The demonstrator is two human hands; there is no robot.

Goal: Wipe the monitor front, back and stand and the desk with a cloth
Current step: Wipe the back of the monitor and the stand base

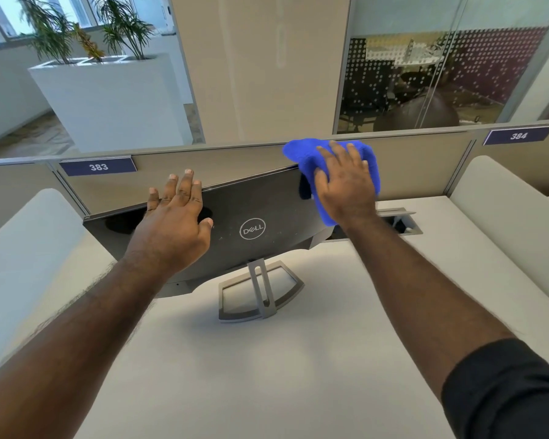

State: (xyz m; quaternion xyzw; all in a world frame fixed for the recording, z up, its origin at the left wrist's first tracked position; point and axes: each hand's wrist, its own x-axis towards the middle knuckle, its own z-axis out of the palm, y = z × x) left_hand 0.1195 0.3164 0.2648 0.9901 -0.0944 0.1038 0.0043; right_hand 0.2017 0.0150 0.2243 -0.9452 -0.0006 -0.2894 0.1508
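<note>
Nearest to me is my right forearm in its rolled black sleeve (507,388), crossing low over the white table (235,375). On that table the monitor (267,204) stands with its dark back and the Dell badge turned toward me, tilted so its top edge slopes up to the right, and its grey stand (260,294) sits on the tabletop just in front of it.

The blue cloth (308,153) lies at the monitor's upper right corner, draped over the top edge and down the back panel. My right hand (346,185) lies flat on it, fingers straight and spread, pressing the cloth against the monitor. My left hand (175,217) rests on the left part of the back panel, fingers straight and reaching over the top edge, thumb out to the side; it grips nothing.

Just behind the monitor runs a beige partition (203,160) carrying two purple number plates, 383 (98,167) and 384 (518,135). To the right of the monitor a grey cable hatch (406,221) in the table stands open. White side panels (23,248) flank the table on both sides. Beyond the partition I see a white planter (108,103) with green plants, a beige column and a dotted glass wall.
</note>
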